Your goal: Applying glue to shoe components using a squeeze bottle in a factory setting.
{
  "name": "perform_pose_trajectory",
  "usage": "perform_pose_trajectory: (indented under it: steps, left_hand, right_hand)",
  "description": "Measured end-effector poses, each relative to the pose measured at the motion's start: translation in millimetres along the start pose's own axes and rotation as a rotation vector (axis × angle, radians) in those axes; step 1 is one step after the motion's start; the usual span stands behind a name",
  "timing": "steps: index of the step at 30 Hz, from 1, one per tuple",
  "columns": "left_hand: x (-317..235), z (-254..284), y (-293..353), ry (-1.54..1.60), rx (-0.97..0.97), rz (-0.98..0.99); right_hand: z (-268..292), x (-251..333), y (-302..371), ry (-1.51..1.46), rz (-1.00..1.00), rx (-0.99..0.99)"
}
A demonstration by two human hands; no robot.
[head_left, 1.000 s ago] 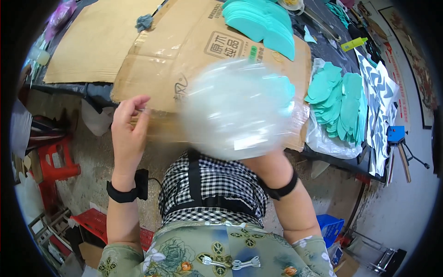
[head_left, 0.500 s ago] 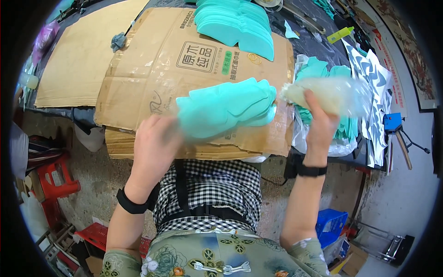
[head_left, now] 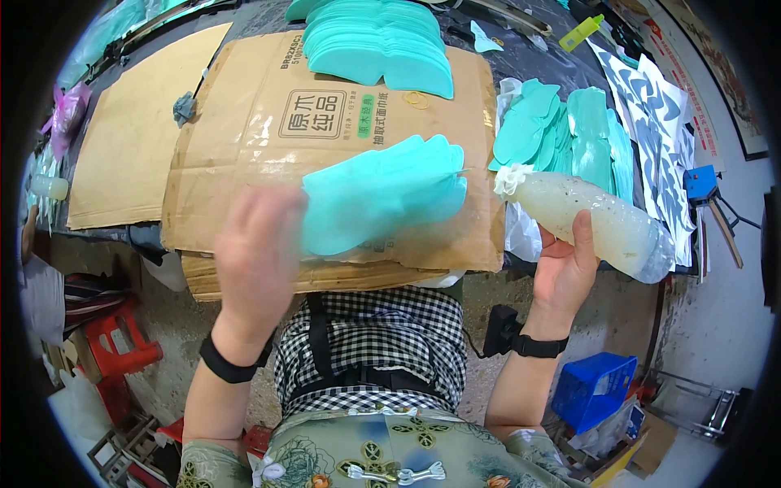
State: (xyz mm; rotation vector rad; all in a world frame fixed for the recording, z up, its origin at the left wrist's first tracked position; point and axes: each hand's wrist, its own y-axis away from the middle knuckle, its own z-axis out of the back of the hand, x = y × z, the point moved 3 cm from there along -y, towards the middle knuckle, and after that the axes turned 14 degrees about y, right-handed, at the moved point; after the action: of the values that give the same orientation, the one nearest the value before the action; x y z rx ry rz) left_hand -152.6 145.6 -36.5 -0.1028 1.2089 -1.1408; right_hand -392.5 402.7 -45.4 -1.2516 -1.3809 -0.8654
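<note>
In my right hand (head_left: 565,272) is a clear plastic bottle (head_left: 602,224) of cloudy, pale liquid, with white cloth around its mouth. The bottle tilts, mouth toward the cardboard and base lower at the right; my fingers wrap it from below. A fanned stack of thin teal shaped pieces (head_left: 382,191) lies on the flattened cardboard box (head_left: 220,179) in front of me. Close to the stack's left end is my left hand (head_left: 260,252), smeared by motion. Its fingers are too blurred to read, and I cannot tell whether it touches the pieces.
A larger teal stack (head_left: 378,45) sits at the cardboard's far side, near yellow rubber bands (head_left: 416,99). More teal pieces (head_left: 529,122) lie to the right, beside patterned white sheets (head_left: 651,122). Below the table are a blue crate (head_left: 594,390) and a red stool (head_left: 122,342).
The bottle has tipped, its base swinging down and nearer me, and my right hand now supports it from below. My left hand has moved slightly left of the teal stack. The whole view has shifted.
</note>
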Motion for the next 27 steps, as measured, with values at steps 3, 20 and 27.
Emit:
perform_pose_trajectory:
  steps: [3, 20, 27]
  left_hand:
    - [9, -15, 19, -0.069, 0.07, -0.037]
    - [15, -12, 53, -0.172, 0.309, 0.131]
    - [20, -11, 58, -0.15, 0.266, 0.146]
  right_hand:
    - [-15, 6, 12, 0.073, 0.07, 0.026]
    - [-153, -18, 59, 0.813, 0.731, 0.566]
    - [-83, -9, -9, 0.713, 0.284, 0.262]
